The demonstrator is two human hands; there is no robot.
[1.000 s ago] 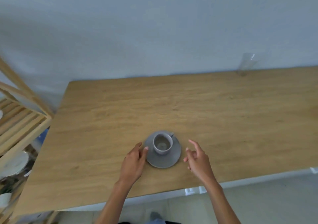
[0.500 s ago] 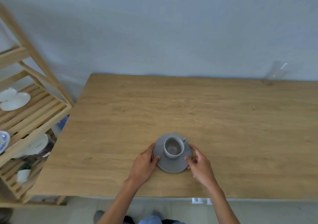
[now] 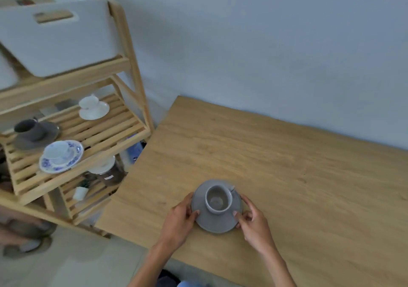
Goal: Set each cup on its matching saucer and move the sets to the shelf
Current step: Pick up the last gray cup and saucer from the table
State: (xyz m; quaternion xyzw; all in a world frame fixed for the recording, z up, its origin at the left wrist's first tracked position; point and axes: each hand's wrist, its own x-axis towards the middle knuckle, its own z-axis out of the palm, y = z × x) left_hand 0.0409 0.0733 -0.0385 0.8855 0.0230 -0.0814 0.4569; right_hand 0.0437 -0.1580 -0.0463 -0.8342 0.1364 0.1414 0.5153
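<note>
A grey cup (image 3: 218,199) stands upright on a matching grey saucer (image 3: 215,222) near the front of the wooden table (image 3: 287,165). My left hand (image 3: 180,220) grips the saucer's left rim and my right hand (image 3: 252,222) grips its right rim. To the left stands a wooden slatted shelf (image 3: 106,130). On its middle level sit three sets: a white cup on a white saucer (image 3: 93,108), a dark grey cup on a dark saucer (image 3: 33,133), and a blue-patterned cup on a blue-patterned saucer (image 3: 60,155).
A white bin with a handle slot (image 3: 55,35) fills the shelf's upper level. The lower level holds a jar with a white lid (image 3: 106,169) and small items. Bare slats lie on the right part of the middle level. A grey wall runs behind the table.
Both hands closed in from beside the saucer and took hold of its rims. My view swung left, bringing the shelf and its three sets into sight.
</note>
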